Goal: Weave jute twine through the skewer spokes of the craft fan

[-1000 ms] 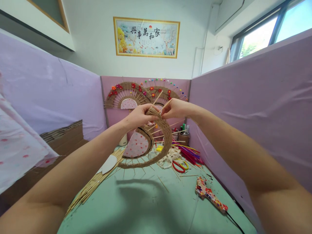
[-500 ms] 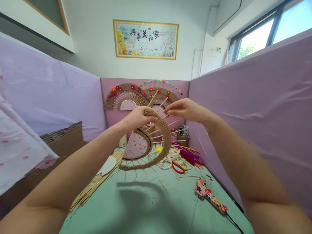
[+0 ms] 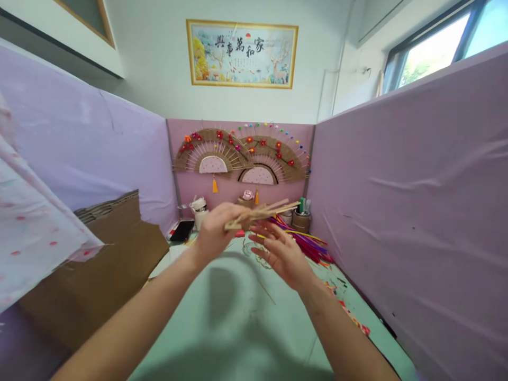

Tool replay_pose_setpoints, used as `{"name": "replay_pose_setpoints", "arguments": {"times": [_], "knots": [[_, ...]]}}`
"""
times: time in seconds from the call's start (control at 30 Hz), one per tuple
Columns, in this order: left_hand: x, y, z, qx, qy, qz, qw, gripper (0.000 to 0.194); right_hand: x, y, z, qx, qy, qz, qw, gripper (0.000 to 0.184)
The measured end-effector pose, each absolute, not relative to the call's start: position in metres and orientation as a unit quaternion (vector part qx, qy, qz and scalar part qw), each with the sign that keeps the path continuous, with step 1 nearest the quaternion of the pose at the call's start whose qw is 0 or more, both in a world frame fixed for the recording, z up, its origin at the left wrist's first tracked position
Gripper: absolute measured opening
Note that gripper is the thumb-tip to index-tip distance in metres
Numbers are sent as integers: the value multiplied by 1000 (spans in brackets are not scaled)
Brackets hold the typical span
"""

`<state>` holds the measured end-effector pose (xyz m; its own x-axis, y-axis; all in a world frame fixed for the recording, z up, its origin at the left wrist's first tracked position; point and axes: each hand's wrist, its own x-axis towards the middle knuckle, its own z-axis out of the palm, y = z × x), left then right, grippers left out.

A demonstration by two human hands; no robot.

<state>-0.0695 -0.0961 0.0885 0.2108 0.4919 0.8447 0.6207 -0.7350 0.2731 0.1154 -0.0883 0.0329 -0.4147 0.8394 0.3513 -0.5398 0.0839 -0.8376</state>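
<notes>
My left hand (image 3: 214,233) is closed around one end of the twine-wrapped fan frame (image 3: 260,214), held above the table. The frame is turned nearly edge-on, so its pale sticks point right and its dotted half-round centre is hidden. Just below it, my right hand (image 3: 283,255) has its fingers spread, with nothing seen in them. Whether its fingertips touch the frame I cannot tell. The frame and my hands cast a blurry shadow on the green table (image 3: 234,338).
Two flower-decorated fans (image 3: 212,151) hang on the pink back panel. Coloured pipe cleaners (image 3: 309,246) lie at the back right near a pen holder (image 3: 301,219). A phone (image 3: 182,231) and a white bottle (image 3: 199,211) stand back left. Cardboard (image 3: 99,286) is at left; a patterned glue gun (image 3: 359,323) is partly behind my right forearm.
The fan frame has tipped from facing me to nearly edge-on, still in my left hand. My right hand has dropped from above the frame to below it, fingers spreading.
</notes>
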Motion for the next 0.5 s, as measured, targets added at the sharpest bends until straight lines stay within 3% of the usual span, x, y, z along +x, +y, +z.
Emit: {"name": "replay_pose_setpoints", "arguments": {"times": [0.17,0.3,0.4,0.5], "knots": [[-72,-126,-7,-809,-342,-478,-11,30,112,-129,-23,-127,-447,740,487,48],[-74,-165,-51,-809,-401,-420,-89,46,124,-156,-50,-170,-395,770,472,51],[-78,-192,-76,-723,-492,-448,-188,67,131,-167,-65,-209,-356,780,470,53],[-82,-206,-93,-503,-545,-568,-357,52,134,-173,-75,-235,-349,774,472,51]]}}
